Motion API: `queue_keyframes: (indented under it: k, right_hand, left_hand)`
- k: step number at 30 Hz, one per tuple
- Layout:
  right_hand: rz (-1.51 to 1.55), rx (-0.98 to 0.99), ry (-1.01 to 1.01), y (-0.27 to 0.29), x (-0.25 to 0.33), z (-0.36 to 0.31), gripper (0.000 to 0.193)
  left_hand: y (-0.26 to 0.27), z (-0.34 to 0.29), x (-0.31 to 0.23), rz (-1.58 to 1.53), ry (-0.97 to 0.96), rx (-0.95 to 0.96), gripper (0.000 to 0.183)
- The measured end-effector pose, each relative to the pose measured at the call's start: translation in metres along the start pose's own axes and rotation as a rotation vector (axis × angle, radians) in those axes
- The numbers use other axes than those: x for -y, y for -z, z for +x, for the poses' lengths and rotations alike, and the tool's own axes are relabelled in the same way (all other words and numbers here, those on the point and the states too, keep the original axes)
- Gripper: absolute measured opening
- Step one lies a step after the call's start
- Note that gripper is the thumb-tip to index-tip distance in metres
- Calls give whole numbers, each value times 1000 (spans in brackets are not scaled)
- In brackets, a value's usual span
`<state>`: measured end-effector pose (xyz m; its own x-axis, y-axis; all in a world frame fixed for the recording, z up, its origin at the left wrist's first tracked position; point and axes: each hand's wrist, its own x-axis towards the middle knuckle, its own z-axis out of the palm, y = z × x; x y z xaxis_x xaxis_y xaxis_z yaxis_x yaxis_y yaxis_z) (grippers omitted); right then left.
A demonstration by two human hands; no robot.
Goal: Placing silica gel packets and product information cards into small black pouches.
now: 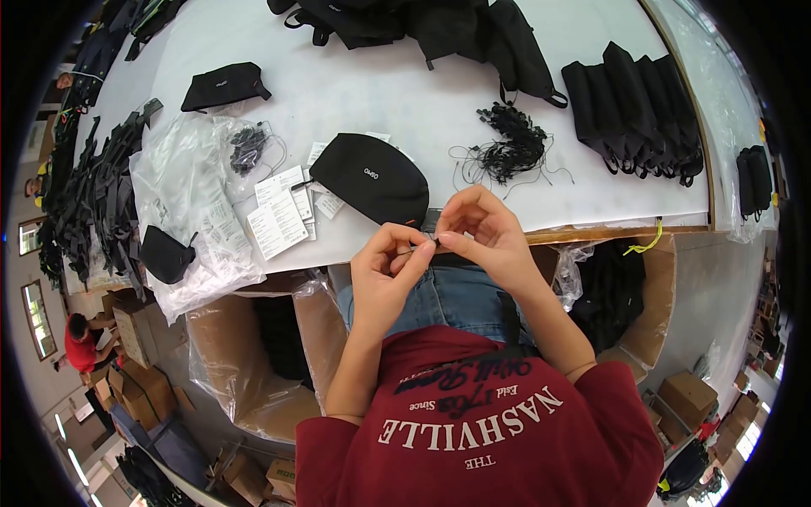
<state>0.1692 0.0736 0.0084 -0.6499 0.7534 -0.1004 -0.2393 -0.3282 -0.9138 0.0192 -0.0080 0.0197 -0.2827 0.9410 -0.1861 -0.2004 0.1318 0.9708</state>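
Note:
Close together at the table's near edge, my left hand [384,275] and my right hand [487,237] both pinch a thin black cord [407,251]. Its small end is mostly hidden between the fingertips. Just beyond them lies a black zippered pouch [370,179] with a small white mark on its front. White printed tags [279,220] are spread left of the pouch, and some stick out from beneath it. A tangled heap of black tag strings [511,144] rests on the table, farther off to the right.
Several black pouches [632,114] stand in a row at right, with more heaped [439,34] at the far side. A clear plastic bag [190,186], a pouch [224,86] and black straps [110,169] lie left. Plastic-lined cartons [245,363] sit below the edge; a co-worker [84,342] is far left.

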Motion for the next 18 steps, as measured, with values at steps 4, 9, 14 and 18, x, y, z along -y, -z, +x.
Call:
queue_keyframes:
  k: [4, 9, 14, 18]
  right_hand:
    - [10, -37, 25, -2, 0, 0, 24]
    - [68, -78, 1, -3, -2, 0, 22]
    - [72, -107, -1, -4, -1, 0, 22]
    - [-175, -155, 111, -8, 0, -1, 21]
  left_hand:
    - [0, 0, 1, -3, 24, 9, 5]
    - [0, 1, 1, -7, 23, 2, 5]
    - [1, 2, 2, 6, 32, 3, 6]
    - [-1, 1, 2, 21, 26, -9, 6]
